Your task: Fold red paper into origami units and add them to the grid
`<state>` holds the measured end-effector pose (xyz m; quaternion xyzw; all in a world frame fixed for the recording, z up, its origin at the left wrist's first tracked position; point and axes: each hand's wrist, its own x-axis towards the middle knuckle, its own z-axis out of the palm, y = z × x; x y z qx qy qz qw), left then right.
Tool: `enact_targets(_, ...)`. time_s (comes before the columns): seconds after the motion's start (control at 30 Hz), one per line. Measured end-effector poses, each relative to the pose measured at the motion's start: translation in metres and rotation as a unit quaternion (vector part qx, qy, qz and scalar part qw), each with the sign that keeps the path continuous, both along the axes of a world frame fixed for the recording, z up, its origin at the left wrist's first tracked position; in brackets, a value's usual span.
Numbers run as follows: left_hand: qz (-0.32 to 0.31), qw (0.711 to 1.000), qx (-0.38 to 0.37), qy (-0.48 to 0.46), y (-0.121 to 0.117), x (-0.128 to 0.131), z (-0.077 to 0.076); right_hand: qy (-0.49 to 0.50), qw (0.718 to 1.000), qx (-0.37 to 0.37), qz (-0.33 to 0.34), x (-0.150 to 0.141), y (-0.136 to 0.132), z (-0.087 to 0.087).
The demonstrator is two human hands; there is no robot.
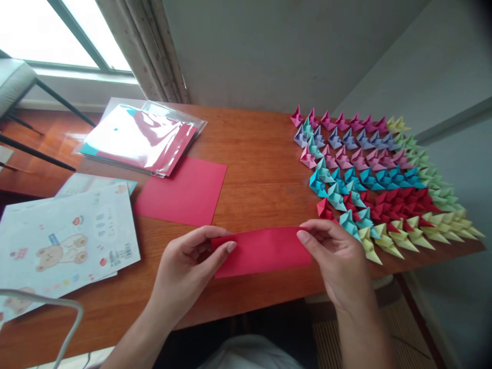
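A red paper strip (263, 251), folded into a long rectangle, lies near the front edge of the wooden table (261, 148). My left hand (188, 269) pinches its left end, thumb on top and fingers wrapped round the edge. My right hand (338, 259) pinches its right end the same way. A flat red paper sheet (182, 192) lies just behind the strip to the left. Several folded origami pieces (384, 179) in pink, purple, blue, red, green and yellow stand in rows at the right of the table, close to my right hand.
A clear plastic packet of coloured paper (142, 136) lies at the back left. Printed sheets with a bear picture (65, 243) cover the left front. A chair (23, 97) stands by the window at the far left. A wall runs behind the table.
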<state>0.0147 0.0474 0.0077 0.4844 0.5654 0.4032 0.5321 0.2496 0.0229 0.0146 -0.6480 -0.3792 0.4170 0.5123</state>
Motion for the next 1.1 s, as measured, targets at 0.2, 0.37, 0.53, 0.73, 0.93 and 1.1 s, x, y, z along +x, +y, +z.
enact_targets(0.2, 0.007, 1.0, 0.006, 0.016, 0.0, 0.0, 0.0019, 0.005, 1.0, -0.014, -0.001, -0.0026, -0.0003, 0.0068)
enact_targets(0.37, -0.01, 1.0, 0.014, 0.019, 0.0002, -0.0023, -0.0008, 0.001, 1.0, -0.008, 0.005, -0.002, -0.0007, 0.0052)
enact_targets(0.53, -0.007, 1.0, 0.014, 0.015, -0.0002, -0.0027, -0.001, 0.011, 1.0, 0.011, 0.009, -0.0008, -0.0008, 0.0014)
enact_targets(0.73, -0.008, 1.0, 0.009, 0.018, -0.0006, -0.0029, -0.0003, -0.008, 1.0, 0.014, 0.014, -0.0009, 0.0001, 0.0021)
enact_targets(0.93, 0.002, 1.0, 0.008, 0.012, -0.0014, -0.0007, 0.0013, 0.003, 1.0, -0.001, 0.016, 0.0005, -0.0024, 0.0047)
enact_targets(1.1, -0.006, 1.0, 0.021, 0.017, -0.0024, 0.0008, 0.0019, -0.001, 1.0, 0.001, 0.002, 0.0042, -0.006, -0.0008)
